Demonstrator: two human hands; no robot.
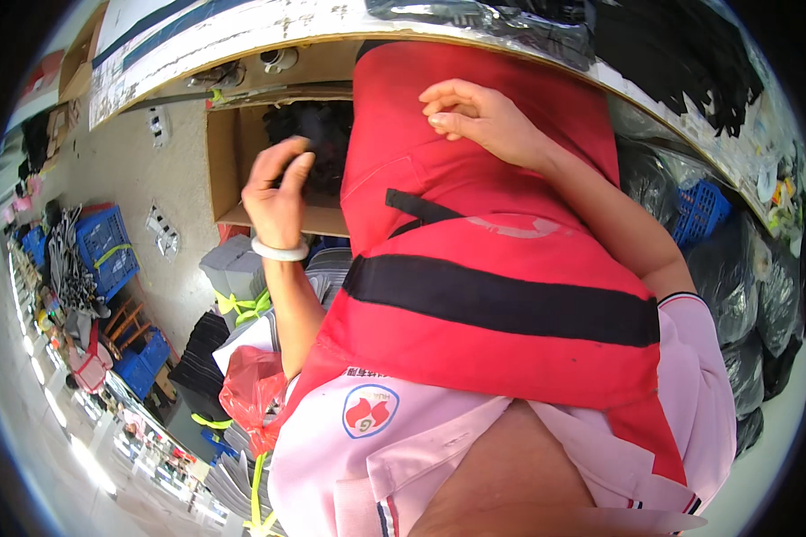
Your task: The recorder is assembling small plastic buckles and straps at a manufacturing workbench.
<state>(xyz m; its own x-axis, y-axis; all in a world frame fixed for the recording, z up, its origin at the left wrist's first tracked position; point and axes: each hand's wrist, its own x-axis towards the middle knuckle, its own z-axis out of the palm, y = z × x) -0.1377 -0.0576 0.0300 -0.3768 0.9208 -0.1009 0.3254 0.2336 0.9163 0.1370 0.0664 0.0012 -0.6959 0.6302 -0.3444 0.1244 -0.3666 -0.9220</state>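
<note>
Hanging left of the apron (493, 197), the left hand (276, 197) is spread, empty; over the apron, the right hand (479, 116) is loosely curled, nothing visibly pinched; left of the apron, the cardboard box (225, 166) is judged stiff, best gripped by its rim.

Left hand (276, 192): in front of cardboard box (225, 166), thumb and fingers parted, partly blurred; white bracelet (280, 253) at wrist. Right hand (479, 115): over red apron (501, 192), fingers loosely curled. Dark items (330, 134) in box, kind unclear. Tabletop (233, 58) across upper edge; black material (681, 63) toward its right end. Right side: black bags (730, 277), blue basket (700, 213). Left: grey bundle (233, 262); red bag (251, 389) lower down.
</note>
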